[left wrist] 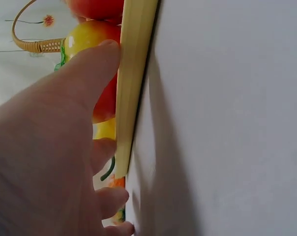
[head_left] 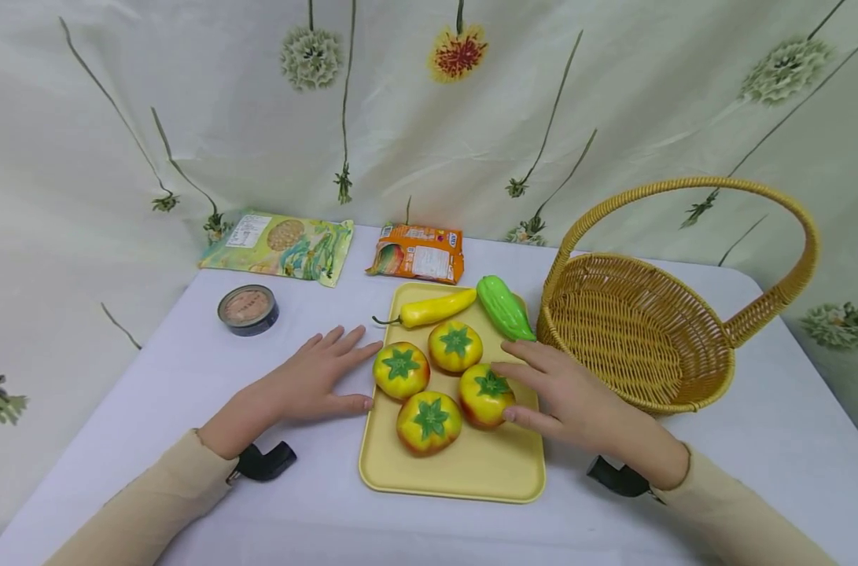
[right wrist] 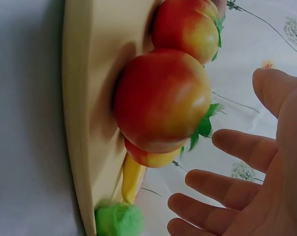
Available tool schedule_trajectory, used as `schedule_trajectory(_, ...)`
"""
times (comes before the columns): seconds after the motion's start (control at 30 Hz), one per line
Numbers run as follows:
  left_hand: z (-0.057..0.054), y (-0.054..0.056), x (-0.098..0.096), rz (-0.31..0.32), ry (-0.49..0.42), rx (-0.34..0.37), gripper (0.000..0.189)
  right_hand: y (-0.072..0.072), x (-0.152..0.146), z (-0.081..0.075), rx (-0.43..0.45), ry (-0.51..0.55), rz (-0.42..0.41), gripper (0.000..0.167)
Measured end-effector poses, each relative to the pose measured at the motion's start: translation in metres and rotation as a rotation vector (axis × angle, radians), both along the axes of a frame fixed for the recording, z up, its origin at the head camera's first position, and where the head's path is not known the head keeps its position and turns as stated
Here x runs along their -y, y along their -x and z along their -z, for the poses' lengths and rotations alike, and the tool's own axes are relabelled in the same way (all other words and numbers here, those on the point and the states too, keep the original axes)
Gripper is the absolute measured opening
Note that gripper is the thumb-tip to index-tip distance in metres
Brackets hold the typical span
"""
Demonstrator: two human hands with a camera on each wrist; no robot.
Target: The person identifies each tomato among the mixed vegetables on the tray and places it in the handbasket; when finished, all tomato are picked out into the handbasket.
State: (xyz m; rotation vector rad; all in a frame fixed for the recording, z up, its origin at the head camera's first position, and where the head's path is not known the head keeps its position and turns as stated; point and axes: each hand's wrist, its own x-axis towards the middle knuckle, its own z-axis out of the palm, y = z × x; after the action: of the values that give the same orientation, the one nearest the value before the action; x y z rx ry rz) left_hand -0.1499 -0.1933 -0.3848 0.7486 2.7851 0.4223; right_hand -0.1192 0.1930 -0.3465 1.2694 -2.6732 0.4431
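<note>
Tomatoes (head_left: 430, 424), 4 in all, sit close together in a yellow tray (head_left: 471, 481), leaf tops up: 1 at its left, 1 farther back, 1 at its right and 1 nearest the person. At the left of the white table (head_left: 315, 503) stands a low round can (head_left: 248, 306) with a pinkish top, and behind it lies a green packet (head_left: 287, 248). Next comes the left hand (head_left: 318, 377), at the tray's left rim, its fingers and thumb straight, spread and holding nothing; whether the thumb touches a tomato I cannot tell. At the tray's far end, a yellow pepper (head_left: 436, 309) lies with its stalk over the left rim. An orange packet (head_left: 417, 253) is on the table just behind. To the right, a green pepper (head_left: 505, 308) lies at the tray's far right corner. The right hand (head_left: 563, 393) is over the tray's right side, fingers straight, spread and gripping nothing, near the right tomato. Farthest right stands a wicker basket (head_left: 620, 346) with 1 tall handle, its woven floor in view.
</note>
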Motion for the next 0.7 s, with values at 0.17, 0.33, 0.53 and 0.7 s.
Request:
schedule_trajectory(0.17,0.006,0.001,-0.001,0.0,-0.022,0.0,0.088,-0.003,0.004,0.006,0.081,0.005,0.018,0.054)
schedule_trajectory(0.33,0.012,0.001,-0.004,0.007,-0.054,-0.017,0.086,-0.005,0.008,0.012,0.173,0.039,0.024,0.055)
schedule_trajectory(0.53,0.021,0.001,-0.005,0.012,-0.099,-0.062,0.085,-0.005,0.011,0.02,0.189,0.077,0.007,0.055)
schedule_trajectory(0.7,0.024,0.002,-0.006,0.005,-0.107,-0.072,0.084,-0.003,0.012,0.025,0.177,0.113,0.02,0.057)
